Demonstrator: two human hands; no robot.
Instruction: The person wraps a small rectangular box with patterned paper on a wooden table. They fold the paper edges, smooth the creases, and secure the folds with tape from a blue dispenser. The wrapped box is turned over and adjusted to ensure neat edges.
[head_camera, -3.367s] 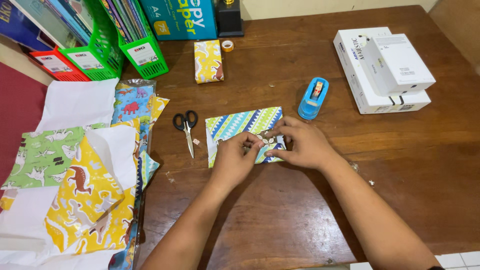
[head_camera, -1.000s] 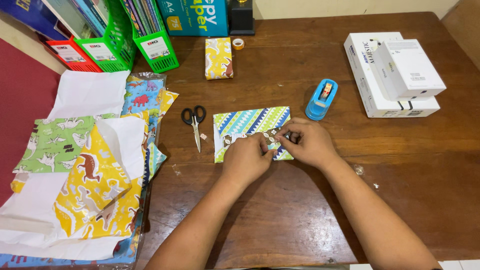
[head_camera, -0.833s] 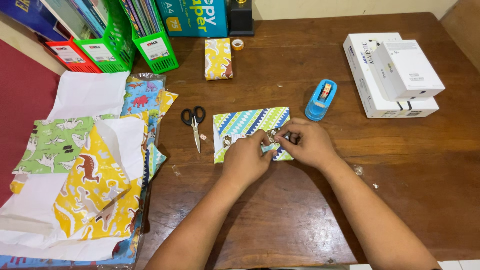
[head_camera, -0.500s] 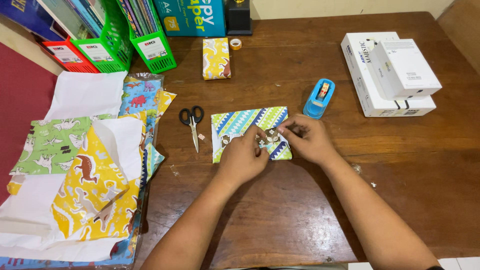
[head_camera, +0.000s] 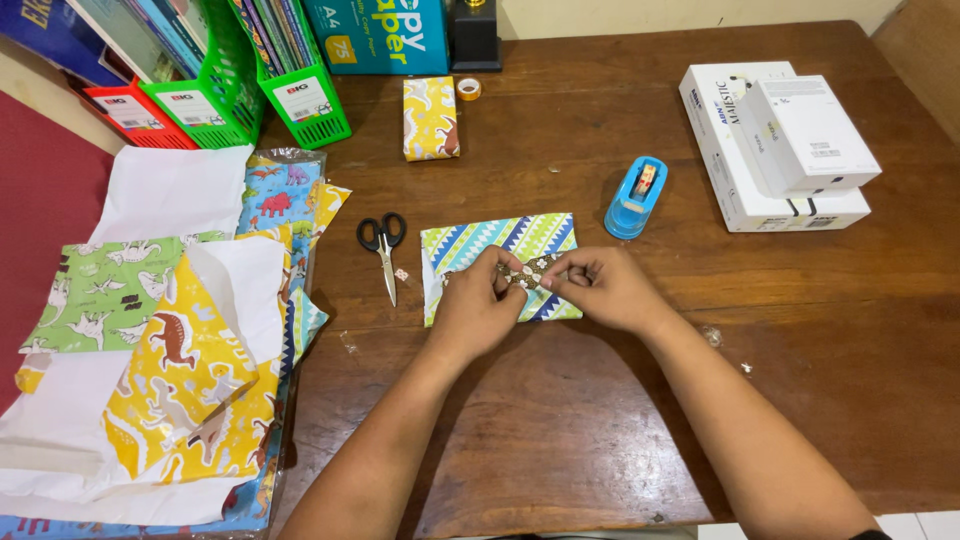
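Observation:
A flat package in zigzag-patterned green, blue and yellow wrapping paper (head_camera: 500, 242) lies on the wooden table (head_camera: 560, 430). Over its near half, my left hand (head_camera: 472, 306) and my right hand (head_camera: 600, 288) pinch the two ends of a small brown floral-patterned piece (head_camera: 525, 271) between thumbs and fingers. The piece is lifted a little above the package. Much of the package's near edge is hidden by my hands.
Black-handled scissors (head_camera: 382, 245) lie left of the package, a blue tape dispenser (head_camera: 634, 195) to its upper right. A yellow wrapped parcel (head_camera: 430, 118) and tape roll (head_camera: 468, 88) sit farther back. White boxes (head_camera: 775, 145) stand right; loose wrapping sheets (head_camera: 170, 330) and green file racks (head_camera: 300, 95) are left.
My hands went from pressing the brown piece against the package to lifting it, each pinching one end. The package stays in place.

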